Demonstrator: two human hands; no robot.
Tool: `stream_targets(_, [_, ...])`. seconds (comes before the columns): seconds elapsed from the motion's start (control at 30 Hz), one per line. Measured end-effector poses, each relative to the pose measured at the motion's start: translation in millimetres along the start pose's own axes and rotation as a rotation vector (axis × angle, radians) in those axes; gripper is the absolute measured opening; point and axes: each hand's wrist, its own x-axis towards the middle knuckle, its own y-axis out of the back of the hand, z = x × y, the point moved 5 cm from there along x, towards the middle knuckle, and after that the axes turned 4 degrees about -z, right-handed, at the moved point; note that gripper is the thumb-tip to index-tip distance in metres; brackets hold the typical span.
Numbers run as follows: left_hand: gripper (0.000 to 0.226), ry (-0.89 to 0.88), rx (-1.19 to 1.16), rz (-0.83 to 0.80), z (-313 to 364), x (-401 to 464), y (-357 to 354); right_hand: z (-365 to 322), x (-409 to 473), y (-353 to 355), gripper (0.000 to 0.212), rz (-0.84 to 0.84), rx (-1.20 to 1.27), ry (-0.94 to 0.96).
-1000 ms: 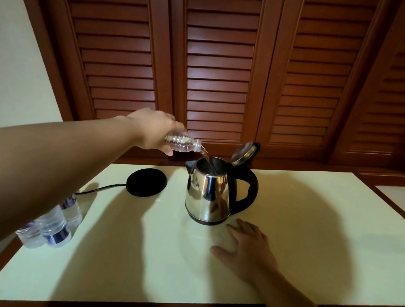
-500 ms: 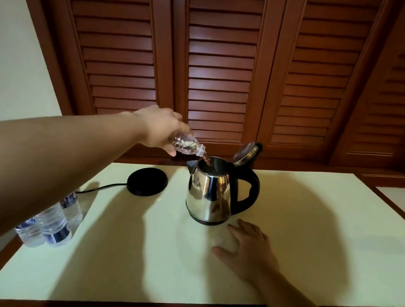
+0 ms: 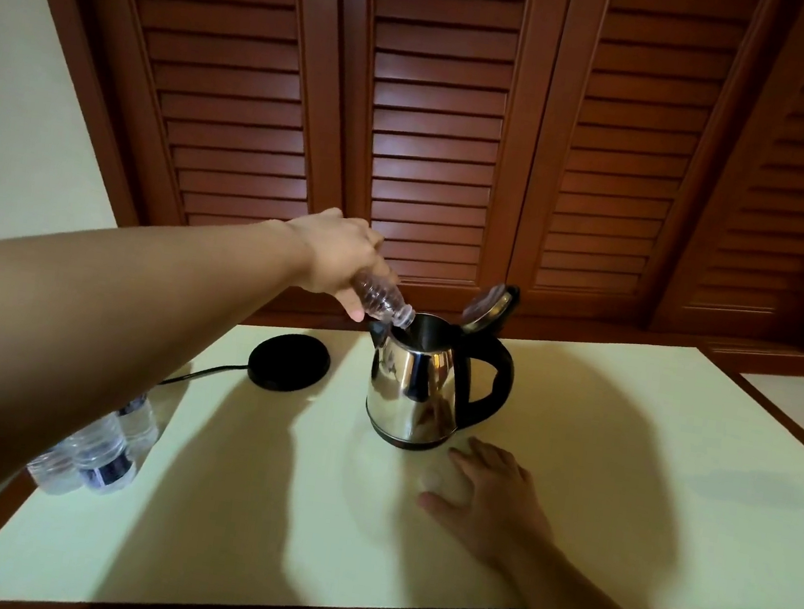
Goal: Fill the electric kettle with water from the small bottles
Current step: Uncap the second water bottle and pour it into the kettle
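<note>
1. The left hand [image 3: 339, 257] is seen with its fingers curled round the base end of a small clear ribbed plastic bottle [image 3: 382, 300]; the bottle is gripped firmly, with only its neck half showing below the fingers.
2. The bottle's long axis is tilted steeply, mouth down and to the right, base up and to the left. The mouth is held at the left rim of the polished stainless-steel electric kettle with black handle [image 3: 416, 390], just above the spout side of the opening. Whether water is running cannot be told; the bottle appears nearly empty.
3. The kettle stands upright at the middle of the tabletop, and its hinged lid [image 3: 489, 307] is raised at the far right of the opening. It stands off its round black power base [image 3: 289, 361], which lies to the left with a black cord [image 3: 199, 374] trailing left.
4. The right hand [image 3: 489, 500] lies flat on the pale cream tabletop [image 3: 618, 511], fingers spread and holding nothing, just near of the kettle and apart from it.
5. Further small clear water bottles [image 3: 99, 453] stand grouped at the near left edge, partly hidden by the left forearm; the left hand is judged nearer to them. Another bottle is partly visible at the right edge.
6. Dark wooden louvred doors [image 3: 438, 130] close the far side, with a plain pale wall on the left.
</note>
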Motion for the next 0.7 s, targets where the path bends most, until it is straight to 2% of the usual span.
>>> stream_targets(0.1, [0.056,-0.013,0.049,0.013,0.9,2.1,2.6,-0.3,-0.3,0.4,0.096,0.001,0.001,-0.002])
stream_targets(0.33, [0.057,-0.019,0.049,0.010,-0.5,4.2,3.7,-1.8,-1.9,2.5,0.094,-0.005,0.003,-0.003])
stream_targets(0.47, [0.067,0.055,0.041,0.041,2.4,0.4,2.8,-3.6,-3.1,6.1,0.092,-0.011,0.005,-0.015])
stream_targets(0.57, [0.071,0.169,-0.097,0.090,-0.3,-4.8,-9.8,-3.7,-4.4,7.4,0.093,-0.018,0.031,-0.016])
stream_targets(0.7, [0.071,0.311,-0.423,0.205,-2.4,-23.8,-40.1,-3.3,-4.3,9.4,0.093,-0.024,0.102,-0.033])
